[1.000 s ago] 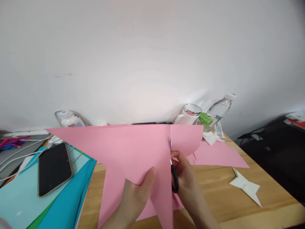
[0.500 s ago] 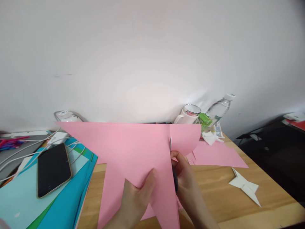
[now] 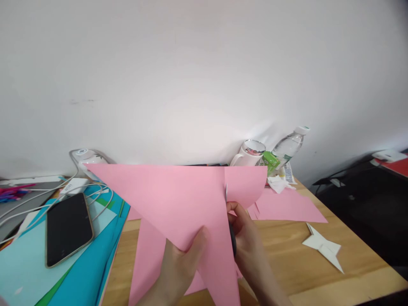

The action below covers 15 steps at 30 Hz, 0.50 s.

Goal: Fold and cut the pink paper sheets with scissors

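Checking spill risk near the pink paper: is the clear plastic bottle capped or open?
Capped: a white cap sits on the neck of the clear plastic bottle.

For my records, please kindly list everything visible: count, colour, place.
Held paper: 1, pink, centre
Scissors: 1, black-silver, right hand
Other paper: several, pink, table
Folded paper: 1, white, right
Phone: 1, black, left
Sheets: several, blue-green, left
Charger: 1, white, left
Cables: several, white, left
Container: 1, white, left
Clutter: uncounted, pink-blue, left
Mug: 1, white, right
Box: 1, green, beside mug
Bottle: 1, clear, right
Tissue: 1, white, right
Packet: 1, multicoloured, beside tissue
Red object: 1, red, right
Table: 1, brown, below
Wall: 1, white, rear
Left hand: 1, bare, centre
Right hand: 1, bare, centre
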Motion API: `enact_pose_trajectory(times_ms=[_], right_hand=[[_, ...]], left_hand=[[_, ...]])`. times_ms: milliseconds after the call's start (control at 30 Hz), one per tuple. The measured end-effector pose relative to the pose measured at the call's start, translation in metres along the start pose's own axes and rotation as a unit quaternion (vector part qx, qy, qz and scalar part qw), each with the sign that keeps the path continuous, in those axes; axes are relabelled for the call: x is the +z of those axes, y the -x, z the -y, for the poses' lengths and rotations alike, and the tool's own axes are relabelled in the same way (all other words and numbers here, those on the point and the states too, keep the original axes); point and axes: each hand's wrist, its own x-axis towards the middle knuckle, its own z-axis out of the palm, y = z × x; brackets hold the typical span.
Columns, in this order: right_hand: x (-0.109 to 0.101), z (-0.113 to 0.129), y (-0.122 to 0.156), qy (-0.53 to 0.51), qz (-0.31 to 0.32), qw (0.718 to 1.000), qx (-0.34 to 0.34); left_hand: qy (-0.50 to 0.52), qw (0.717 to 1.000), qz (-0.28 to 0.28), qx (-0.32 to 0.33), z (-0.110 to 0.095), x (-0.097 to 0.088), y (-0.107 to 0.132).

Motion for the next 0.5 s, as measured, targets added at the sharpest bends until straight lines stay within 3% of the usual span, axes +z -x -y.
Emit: enact_pose_trajectory(times_ms=[500], right_hand=[[0.0008,-0.0005,0.0009,-0.004,0.001,1.000,-0.001]], left_hand=[[0.008,1.000,0.009,-0.024,-0.0011,-0.0009,0.0004]])
